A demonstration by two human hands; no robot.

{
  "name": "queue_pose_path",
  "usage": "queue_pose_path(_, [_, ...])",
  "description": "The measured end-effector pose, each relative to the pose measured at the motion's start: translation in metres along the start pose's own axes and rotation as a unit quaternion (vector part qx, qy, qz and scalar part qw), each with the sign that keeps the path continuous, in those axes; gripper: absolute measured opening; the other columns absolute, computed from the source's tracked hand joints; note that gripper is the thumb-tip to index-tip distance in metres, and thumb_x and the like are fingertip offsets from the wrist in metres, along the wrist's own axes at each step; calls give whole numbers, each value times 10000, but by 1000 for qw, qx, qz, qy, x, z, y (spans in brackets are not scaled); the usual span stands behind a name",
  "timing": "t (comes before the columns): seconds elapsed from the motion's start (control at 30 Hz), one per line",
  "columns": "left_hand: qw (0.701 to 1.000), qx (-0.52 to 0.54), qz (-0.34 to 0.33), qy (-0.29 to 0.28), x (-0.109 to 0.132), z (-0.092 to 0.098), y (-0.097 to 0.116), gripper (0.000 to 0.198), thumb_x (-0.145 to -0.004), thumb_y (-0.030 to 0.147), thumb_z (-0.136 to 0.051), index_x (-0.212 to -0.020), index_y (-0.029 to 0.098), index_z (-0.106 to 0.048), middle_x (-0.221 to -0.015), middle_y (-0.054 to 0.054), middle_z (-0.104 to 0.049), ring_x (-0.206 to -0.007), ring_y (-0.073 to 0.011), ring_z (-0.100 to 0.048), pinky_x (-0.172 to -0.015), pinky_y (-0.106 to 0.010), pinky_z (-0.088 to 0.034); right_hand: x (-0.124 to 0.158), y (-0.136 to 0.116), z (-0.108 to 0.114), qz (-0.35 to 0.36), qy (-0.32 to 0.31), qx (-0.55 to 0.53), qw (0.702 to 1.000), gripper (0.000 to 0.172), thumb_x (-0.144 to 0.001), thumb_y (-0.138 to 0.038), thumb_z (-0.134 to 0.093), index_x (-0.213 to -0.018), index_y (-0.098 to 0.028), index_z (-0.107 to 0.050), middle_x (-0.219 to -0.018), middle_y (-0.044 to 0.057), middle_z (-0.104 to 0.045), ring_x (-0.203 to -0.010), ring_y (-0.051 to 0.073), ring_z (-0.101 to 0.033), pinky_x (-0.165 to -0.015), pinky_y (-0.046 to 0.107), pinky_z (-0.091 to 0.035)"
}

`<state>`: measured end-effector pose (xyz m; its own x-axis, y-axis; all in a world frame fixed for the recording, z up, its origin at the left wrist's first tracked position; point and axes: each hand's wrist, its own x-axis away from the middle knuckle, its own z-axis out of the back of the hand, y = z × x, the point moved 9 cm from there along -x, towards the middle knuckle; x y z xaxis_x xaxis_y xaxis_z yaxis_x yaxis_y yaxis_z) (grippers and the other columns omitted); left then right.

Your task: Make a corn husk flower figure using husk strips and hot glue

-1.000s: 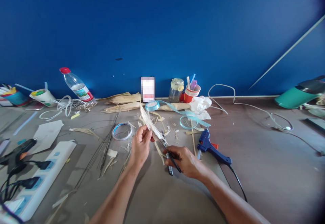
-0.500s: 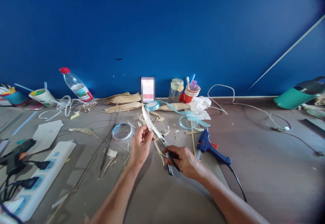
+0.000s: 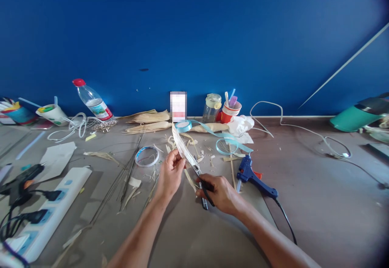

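Observation:
My left hand pinches a pale strip of dried husk between thumb and fingers, its pointed end rising away from me. Black-handled scissors are in my right hand, with fingers wrapped round the handles. Their blades meet the lower right end of the husk; how far they are apart is hard to make out. Beneath the right hand lies a dark, narrow tool, partly covered. Scraps of husk are scattered on the table under both hands.
A blue glue gun lies to the right, its cord trailing forward. Left are a tape roll, thin wires and a power strip. Along the wall stand a bottle, a jar and red paper cups.
The scissor blades have closed further at the husk's lower end, and the husk has turned slightly. Both hands stay in nearly the same place; the whole view has shifted a little.

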<state>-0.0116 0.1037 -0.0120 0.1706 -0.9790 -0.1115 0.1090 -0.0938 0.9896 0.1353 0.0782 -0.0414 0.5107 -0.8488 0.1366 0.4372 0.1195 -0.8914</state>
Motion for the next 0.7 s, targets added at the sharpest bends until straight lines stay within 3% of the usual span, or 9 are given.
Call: queue_pose_path(0.7, [999, 0, 17, -42, 2, -11, -7, 338, -773, 251, -545, -1099, 161, -550, -782, -25, -628, -686, -137, -574, -673, -276, -475, 0, 2, 1, -15, 12, -24, 1000, 240, -754, -345, -580, -877, -139, -590, -546, -63, -392, -505, 72, -315, -463, 187, -269])
